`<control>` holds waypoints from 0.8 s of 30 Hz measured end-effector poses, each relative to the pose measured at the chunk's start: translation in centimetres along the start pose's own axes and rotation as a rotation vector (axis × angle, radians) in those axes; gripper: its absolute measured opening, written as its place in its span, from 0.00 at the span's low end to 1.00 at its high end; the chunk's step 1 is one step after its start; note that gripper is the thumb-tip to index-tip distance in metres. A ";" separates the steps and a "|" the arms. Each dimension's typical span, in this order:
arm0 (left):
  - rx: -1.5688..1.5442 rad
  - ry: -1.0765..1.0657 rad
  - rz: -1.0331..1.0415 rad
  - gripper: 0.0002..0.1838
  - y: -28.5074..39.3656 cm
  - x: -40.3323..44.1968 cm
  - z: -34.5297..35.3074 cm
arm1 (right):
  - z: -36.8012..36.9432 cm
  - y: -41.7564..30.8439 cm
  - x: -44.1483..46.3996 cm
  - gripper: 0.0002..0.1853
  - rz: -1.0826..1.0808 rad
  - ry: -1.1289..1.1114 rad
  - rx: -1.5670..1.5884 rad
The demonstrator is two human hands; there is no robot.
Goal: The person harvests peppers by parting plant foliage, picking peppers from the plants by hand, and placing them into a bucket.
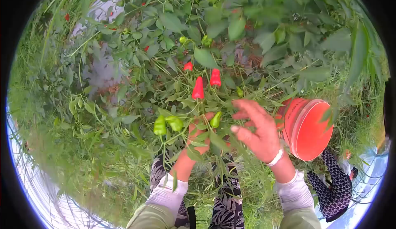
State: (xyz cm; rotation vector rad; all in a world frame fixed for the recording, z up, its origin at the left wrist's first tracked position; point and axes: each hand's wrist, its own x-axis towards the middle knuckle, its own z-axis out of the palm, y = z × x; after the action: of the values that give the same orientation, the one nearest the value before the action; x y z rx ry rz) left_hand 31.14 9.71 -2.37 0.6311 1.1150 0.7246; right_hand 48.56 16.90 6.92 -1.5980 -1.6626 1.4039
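Observation:
Among the leaves of a pepper plant, my left hand (pixel 199 136) reaches in from below. Leaves cover much of its fingers, so its grip cannot be made out. To the right, my right hand (pixel 260 135) is open, fingers apart, with nothing in it. Just above my left hand hangs a red pepper (pixel 198 89), with a second red pepper (pixel 215 77) and a smaller red pepper (pixel 188 66) higher up. A green pepper (pixel 215 120) hangs between my hands. Left of my left hand are two more green peppers, one wrinkled (pixel 160 126) and one rounder (pixel 175 123).
A red bucket (pixel 292 124) sits right beside my right hand, its round end facing me. Patterned trousers (pixel 336 187) of what looks like another person show at lower right. Dense pepper foliage (pixel 136 35) and grass (pixel 82 179) surround my hands.

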 end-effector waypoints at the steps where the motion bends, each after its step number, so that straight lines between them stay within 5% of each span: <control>1: -0.431 0.073 -0.165 0.17 -0.3 -0.2 0.4 | 1.3 0.3 -0.5 0.24 0.097 -0.067 0.130; 2: -0.435 0.076 -0.173 0.17 -1.8 -0.4 -0.5 | 2.5 0.8 -0.7 0.27 0.044 -0.125 0.093; 4: 0.582 -0.044 -0.061 0.19 -5.7 -1.2 -2.5 | 3.8 0.9 -1.1 0.26 0.043 -0.075 -0.039; 7: 0.548 -0.004 0.220 0.20 0.4 -0.2 -0.8 | 3.9 0.3 -0.3 0.26 0.026 0.101 -0.147; 8: 0.901 -0.008 0.315 0.20 -0.4 -0.2 -1.5 | 3.4 -0.2 0.5 0.27 -0.073 0.060 -0.216; 9: 0.898 -0.009 0.308 0.20 -0.4 -0.2 -1.5 | 3.0 -0.7 1.0 0.28 -0.172 0.018 -0.285; 13: 0.847 -0.003 0.220 0.21 0.7 -0.4 -0.7 | 5.3 -1.7 1.5 0.24 -0.173 -0.360 -0.343; 17: 0.802 -0.001 0.170 0.22 1.3 0.5 -0.6 | 5.2 0.9 0.8 0.20 -0.127 -0.292 -0.323; 19: -0.559 -0.122 -0.371 0.23 1.2 1.8 -1.3 | 5.3 1.8 -0.1 0.21 -0.196 -0.172 -0.248; 20: -0.544 -0.186 -0.109 0.24 -1.4 1.8 -1.3 | 5.3 1.7 -1.0 0.20 -0.082 -0.127 -0.192; 23: -0.356 -0.021 -0.326 0.25 -0.9 2.2 -2.1 | 6.4 2.0 -3.6 0.18 0.103 -0.052 -0.091; 24: -0.557 0.020 -0.353 0.20 0.0 2.5 -2.0 | 7.1 2.1 -4.2 0.18 0.223 -0.044 -0.042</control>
State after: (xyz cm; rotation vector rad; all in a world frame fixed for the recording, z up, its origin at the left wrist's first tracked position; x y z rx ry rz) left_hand 29.93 11.85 -4.36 -0.0467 0.9496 0.6915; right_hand 44.52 10.12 3.75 -1.8358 -1.5877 1.5302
